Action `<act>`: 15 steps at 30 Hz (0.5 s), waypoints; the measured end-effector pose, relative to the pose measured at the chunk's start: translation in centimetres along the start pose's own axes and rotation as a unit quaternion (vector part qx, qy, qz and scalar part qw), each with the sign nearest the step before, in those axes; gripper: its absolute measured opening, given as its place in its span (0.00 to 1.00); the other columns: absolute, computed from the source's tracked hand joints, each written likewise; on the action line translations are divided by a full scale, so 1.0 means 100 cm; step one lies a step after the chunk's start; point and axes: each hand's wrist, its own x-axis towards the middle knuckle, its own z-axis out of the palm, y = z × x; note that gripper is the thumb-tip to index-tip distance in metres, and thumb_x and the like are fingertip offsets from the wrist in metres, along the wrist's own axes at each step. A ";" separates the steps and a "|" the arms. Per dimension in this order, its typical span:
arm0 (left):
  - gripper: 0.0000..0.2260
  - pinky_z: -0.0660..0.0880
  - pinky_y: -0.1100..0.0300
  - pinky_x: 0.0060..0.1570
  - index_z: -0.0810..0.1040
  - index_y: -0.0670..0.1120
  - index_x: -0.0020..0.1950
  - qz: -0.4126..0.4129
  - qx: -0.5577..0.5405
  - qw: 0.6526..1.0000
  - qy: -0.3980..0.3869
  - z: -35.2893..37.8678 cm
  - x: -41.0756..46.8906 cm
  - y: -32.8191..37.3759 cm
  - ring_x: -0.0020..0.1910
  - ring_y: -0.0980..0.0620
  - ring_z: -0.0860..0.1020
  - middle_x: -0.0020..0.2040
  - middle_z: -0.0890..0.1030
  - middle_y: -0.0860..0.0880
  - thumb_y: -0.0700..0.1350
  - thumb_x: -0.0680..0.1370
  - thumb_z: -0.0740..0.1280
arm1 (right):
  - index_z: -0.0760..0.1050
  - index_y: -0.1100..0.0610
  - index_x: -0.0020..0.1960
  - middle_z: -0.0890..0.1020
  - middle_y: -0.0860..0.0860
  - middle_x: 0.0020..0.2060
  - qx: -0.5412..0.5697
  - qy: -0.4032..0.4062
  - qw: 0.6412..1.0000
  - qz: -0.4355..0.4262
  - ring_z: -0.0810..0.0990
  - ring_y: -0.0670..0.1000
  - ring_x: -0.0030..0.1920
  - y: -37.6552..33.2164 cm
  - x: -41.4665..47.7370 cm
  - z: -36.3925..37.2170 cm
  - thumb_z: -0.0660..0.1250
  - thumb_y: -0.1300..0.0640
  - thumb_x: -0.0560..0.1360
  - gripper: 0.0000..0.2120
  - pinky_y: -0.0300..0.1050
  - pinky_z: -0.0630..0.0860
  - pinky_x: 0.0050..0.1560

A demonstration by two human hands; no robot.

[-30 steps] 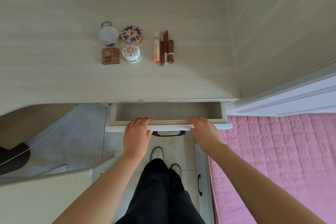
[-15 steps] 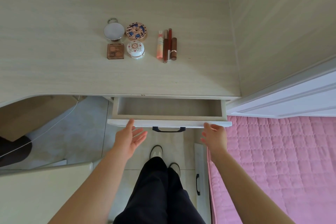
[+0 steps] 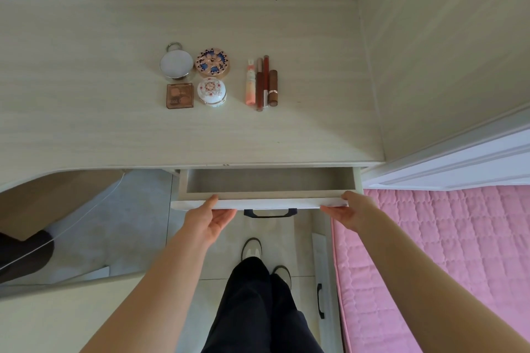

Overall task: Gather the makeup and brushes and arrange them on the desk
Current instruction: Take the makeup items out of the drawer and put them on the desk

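On the pale wooden desk (image 3: 86,112) lie a silver round compact with a ring (image 3: 176,64), a blue and gold round compact (image 3: 212,62), a brown square palette (image 3: 179,95) and a white ornate compact (image 3: 212,92). Right of them a pink tube (image 3: 250,86) and three brown-red lip tubes (image 3: 266,83) lie side by side. Below the desk edge a drawer (image 3: 258,205) is pulled partly out; the part I can see holds nothing. My left hand (image 3: 206,219) and my right hand (image 3: 348,209) touch its white front, thumbs at the top edge, fingers straight underneath.
A wooden cabinet wall (image 3: 444,66) bounds the desk on the right. A pink quilted bed (image 3: 444,252) lies at the lower right. Another drawer front with a black handle (image 3: 320,295) shows below. My legs and shoes (image 3: 252,249) stand on the tiled floor.
My hands came off the top of the drawer front, hung open in front of it, and now lie against its face. The makeup has not moved.
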 end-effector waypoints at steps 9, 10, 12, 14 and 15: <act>0.06 0.77 0.46 0.52 0.73 0.34 0.51 0.011 0.011 1.000 -0.014 0.014 0.013 0.016 0.48 0.37 0.80 0.49 0.80 0.33 0.38 0.79 0.65 | 0.65 0.63 0.64 0.75 0.70 0.55 -0.025 0.013 1.000 -0.012 0.79 0.71 0.44 -0.018 0.007 0.014 0.60 0.68 0.78 0.16 0.60 0.76 0.20; 0.06 0.77 0.46 0.52 0.73 0.34 0.52 0.012 0.007 1.000 -0.019 0.015 0.013 0.018 0.48 0.37 0.81 0.49 0.80 0.33 0.38 0.79 0.65 | 0.65 0.63 0.64 0.75 0.71 0.56 -0.023 0.009 1.000 -0.015 0.79 0.71 0.44 -0.020 0.005 0.017 0.60 0.68 0.78 0.15 0.60 0.76 0.20; 0.06 0.78 0.46 0.53 0.73 0.34 0.53 0.012 -0.008 0.999 -0.030 0.016 0.015 0.020 0.50 0.36 0.80 0.50 0.80 0.32 0.37 0.79 0.64 | 0.66 0.64 0.63 0.76 0.71 0.54 -0.025 0.005 0.999 -0.021 0.80 0.71 0.44 -0.024 -0.001 0.021 0.60 0.68 0.78 0.14 0.63 0.78 0.26; 0.05 0.80 0.45 0.51 0.73 0.33 0.53 0.015 -0.019 0.998 -0.050 0.018 0.015 0.022 0.51 0.36 0.80 0.51 0.79 0.32 0.36 0.79 0.63 | 0.67 0.65 0.62 0.77 0.71 0.54 -0.025 0.002 0.999 -0.024 0.80 0.71 0.49 -0.027 -0.004 0.024 0.60 0.67 0.79 0.12 0.66 0.79 0.40; 0.05 0.80 0.46 0.49 0.73 0.33 0.52 0.018 -0.015 0.998 -0.058 0.019 0.016 0.023 0.52 0.37 0.80 0.52 0.79 0.32 0.35 0.79 0.63 | 0.67 0.65 0.62 0.76 0.70 0.56 -0.023 -0.001 0.999 -0.025 0.79 0.70 0.52 -0.028 -0.006 0.026 0.59 0.67 0.79 0.12 0.66 0.77 0.43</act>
